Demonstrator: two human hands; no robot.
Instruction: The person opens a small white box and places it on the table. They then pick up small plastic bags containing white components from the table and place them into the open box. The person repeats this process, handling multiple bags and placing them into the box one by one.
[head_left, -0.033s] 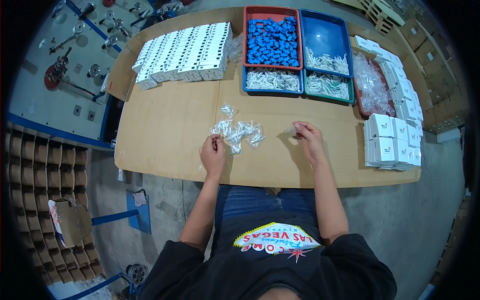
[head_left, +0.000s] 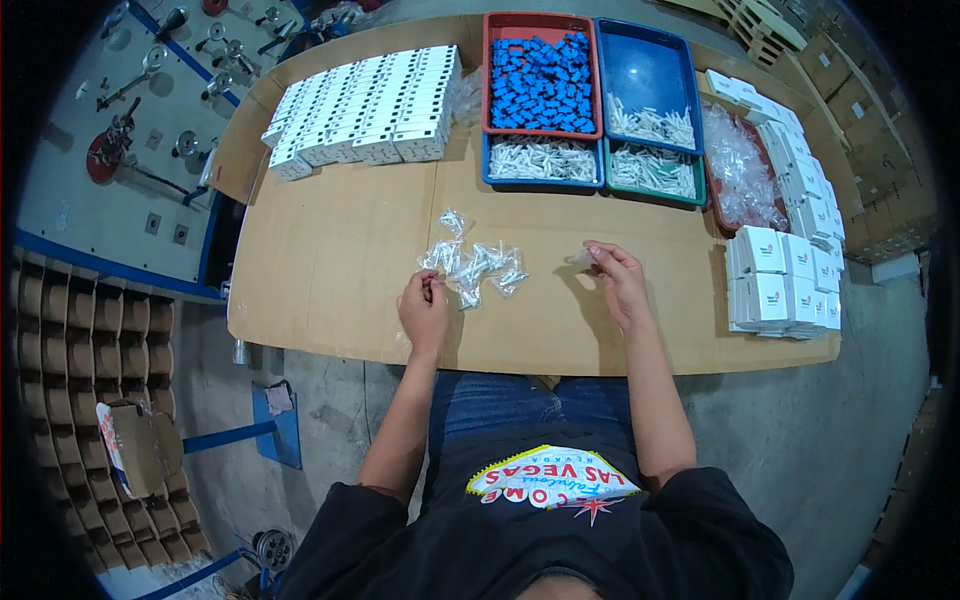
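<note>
My right hand (head_left: 622, 284) is raised over the cardboard-covered table, thumb and fingers pinching a small clear plastic bag (head_left: 580, 258). My left hand (head_left: 424, 308) is closed with its fingertips together, at the left edge of a loose pile of small clear bags (head_left: 478, 263). Those bags hold small white and silvery pieces too small to name. Whatever my left fingers hold, if anything, is hidden. The pile lies flat between my two hands, nearer the left one.
Behind stand a red tray of blue parts (head_left: 540, 84), a blue tray (head_left: 648, 62), a lower blue tray (head_left: 543, 185) and a green tray (head_left: 655, 192) with white pieces. White boxes (head_left: 365, 105) stand back left, more white boxes (head_left: 785, 280) right, beside a tray of clear bags (head_left: 742, 172).
</note>
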